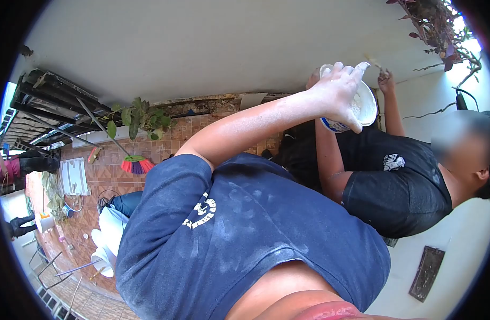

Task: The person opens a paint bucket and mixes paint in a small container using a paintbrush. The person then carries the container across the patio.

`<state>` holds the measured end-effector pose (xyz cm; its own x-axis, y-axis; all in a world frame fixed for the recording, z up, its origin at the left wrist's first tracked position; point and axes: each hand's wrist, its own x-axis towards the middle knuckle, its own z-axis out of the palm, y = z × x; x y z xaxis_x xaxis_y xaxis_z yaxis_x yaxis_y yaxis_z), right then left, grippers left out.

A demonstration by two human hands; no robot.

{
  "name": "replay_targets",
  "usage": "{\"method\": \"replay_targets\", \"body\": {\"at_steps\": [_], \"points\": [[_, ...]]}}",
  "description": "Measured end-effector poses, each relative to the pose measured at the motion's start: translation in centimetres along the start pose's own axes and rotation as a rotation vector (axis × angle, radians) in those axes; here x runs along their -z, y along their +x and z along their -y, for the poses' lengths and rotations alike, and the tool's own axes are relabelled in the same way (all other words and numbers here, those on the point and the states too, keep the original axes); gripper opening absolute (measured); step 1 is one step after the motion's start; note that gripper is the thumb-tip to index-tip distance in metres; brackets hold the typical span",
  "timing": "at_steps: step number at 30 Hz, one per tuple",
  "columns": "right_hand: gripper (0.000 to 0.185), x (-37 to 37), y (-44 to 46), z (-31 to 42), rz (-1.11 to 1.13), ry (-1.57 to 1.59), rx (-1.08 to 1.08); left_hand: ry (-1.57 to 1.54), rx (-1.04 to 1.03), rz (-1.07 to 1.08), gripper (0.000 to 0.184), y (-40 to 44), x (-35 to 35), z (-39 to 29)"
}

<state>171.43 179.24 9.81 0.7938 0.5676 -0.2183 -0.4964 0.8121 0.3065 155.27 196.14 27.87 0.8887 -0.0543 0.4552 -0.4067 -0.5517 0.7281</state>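
My left hand (341,96), dusted with white powder, is stretched out across a white tub (368,109). Its thumb and fingers are spread around the tub's near side and rim. White paste shows inside the opening, and part of a blue and white label shows below the hand. The back of my hand hides much of the tub. A co-worker's hand (312,78) is close behind the tub, and whether it touches it I cannot tell. The co-worker's other hand (385,81) holds a thin tool (374,63) against the pale wall. My right hand is out of view.
A co-worker in a black shirt (402,184) is close beside me. Leafy plants (135,120), a broom with colourful bristles (137,164) and white buckets (102,261) lie along the tiled floor (103,181). Dark stacked frames (58,101) lean at one side. Other people are farther off.
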Motion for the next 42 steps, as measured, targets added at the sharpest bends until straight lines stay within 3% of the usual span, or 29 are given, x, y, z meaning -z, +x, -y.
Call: {"method": "replay_targets", "body": {"at_steps": [3,5,7,8,10,11,12,16,19,21,22,24,28,30,31,33,37,40,42], "points": [[0.050,4.3,-1.8,1.7,-0.167,-0.356,0.116,-0.038,0.004,0.004,0.121,0.1,-0.2,0.1],[0.051,10.1,-4.7,3.7,-0.413,-1.056,0.151,-0.067,0.046,0.019,0.121,-0.2,-0.3,0.3],[0.052,17.1,-9.1,5.6,-0.705,-2.224,-0.103,-0.040,-0.034,-0.069,0.118,-1.1,-0.4,1.0],[0.052,20.4,-11.6,6.4,-0.774,-2.519,-0.262,-0.057,-0.021,-0.085,0.120,-1.9,-0.1,1.4],[0.053,25.8,-16.8,7.1,-0.876,-2.757,-0.575,-0.187,-0.052,-0.141,0.124,-3.7,-0.1,3.1],[0.054,27.7,-19.1,7.0,-0.929,-2.758,-0.682,-0.171,0.055,-0.067,0.125,-5.7,1.8,2.5],[0.054,29.4,-21.3,7.1,-0.979,-2.745,-0.791,-0.130,0.123,-0.085,0.114,-7.9,3.8,1.7],[0.057,32.6,-26.5,5.8,-1.138,-2.590,-1.054,-0.175,0.175,-0.178,0.115,-15.1,7.9,5.7],[0.052,34.5,-27.2,4.2,-1.144,-2.715,-0.902,-0.215,0.254,-0.277,0.122,-22.1,10.3,10.9],[0.051,34.2,-26.0,2.3,-1.044,-2.730,-1.077,-0.225,0.435,-0.399,0.124,-27.4,9.9,15.2],[0.051,34.3,-25.4,1.3,-1.063,-2.718,-1.129,-0.080,0.538,-0.391,0.124,-30.4,10.2,16.8],[0.052,34.5,-25.5,-1.3,-1.006,-2.821,-1.027,0.073,0.669,-0.488,0.124,-36.0,9.8,19.0],[0.050,37.6,-23.7,-3.4,-0.940,-2.841,-1.038,0.222,0.948,-0.559,0.118,-44.9,6.0,25.1],[0.049,41.2,-21.8,-3.2,-0.870,-2.825,-1.059,0.552,1.178,-0.443,0.125,-52.1,2.1,32.0],[0.049,42.8,-21.0,-3.7,-0.855,-2.784,-1.046,0.591,1.191,-0.417,0.123,-55.4,0.0,34.7],[0.049,46.1,-18.6,-2.9,-0.843,-2.738,-0.983,0.560,1.363,-0.389,0.121,-58.9,-4.4,40.9],[0.039,53.9,-16.3,1.6,-0.932,-2.640,-0.805,0.526,1.437,-0.332,0.118,-66.3,-13.7,53.6],[0.028,53.8,-15.7,0.6,-1.093,-2.512,-0.803,0.468,1.624,-0.253,0.116,-70.1,-18.7,59.2],[0.028,54.3,-16.6,2.9,-0.975,-2.591,-0.771,0.476,1.586,-0.323,0.117,-72.7,-21.2,62.2]]}}
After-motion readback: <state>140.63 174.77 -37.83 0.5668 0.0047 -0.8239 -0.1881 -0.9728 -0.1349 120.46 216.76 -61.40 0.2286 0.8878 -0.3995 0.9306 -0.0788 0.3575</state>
